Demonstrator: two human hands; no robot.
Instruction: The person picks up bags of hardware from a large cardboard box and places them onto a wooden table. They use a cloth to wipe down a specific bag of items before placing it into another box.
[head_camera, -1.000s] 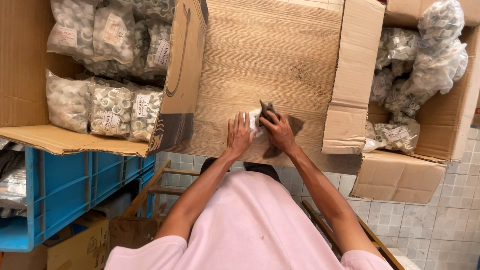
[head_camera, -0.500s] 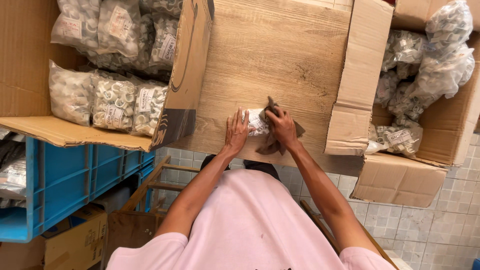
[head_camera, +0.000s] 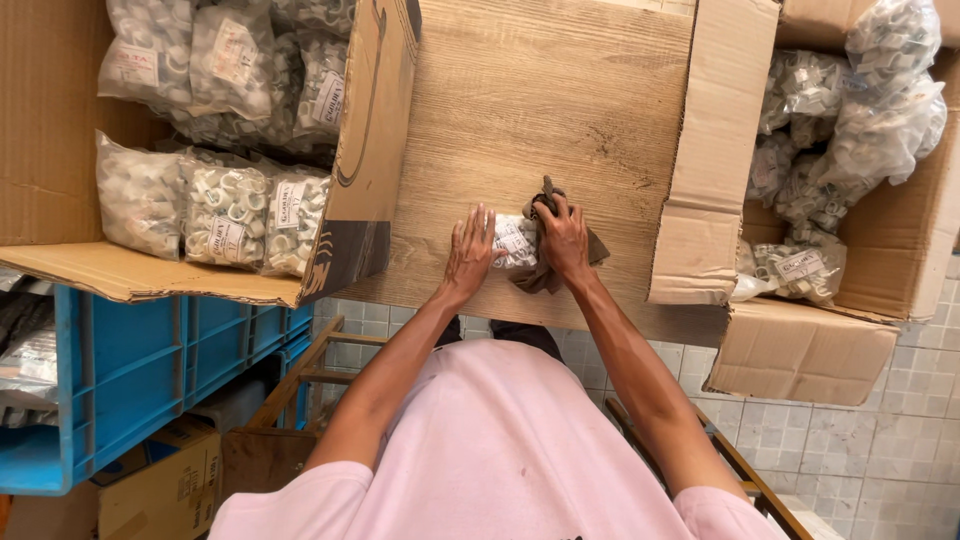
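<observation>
A small clear bag of white rings is lying on the wooden bench, near its close edge. The bag is kept between the two hands. The left hand is laid flat and spread out, touching the bag's left side. The right hand is closed around a brown cloth just right of the bag. Both hands are equally close.

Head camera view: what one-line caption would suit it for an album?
Two hands, left hand and right hand, press a small clear bag of white fittings and brown cloth on a wooden table.
</observation>
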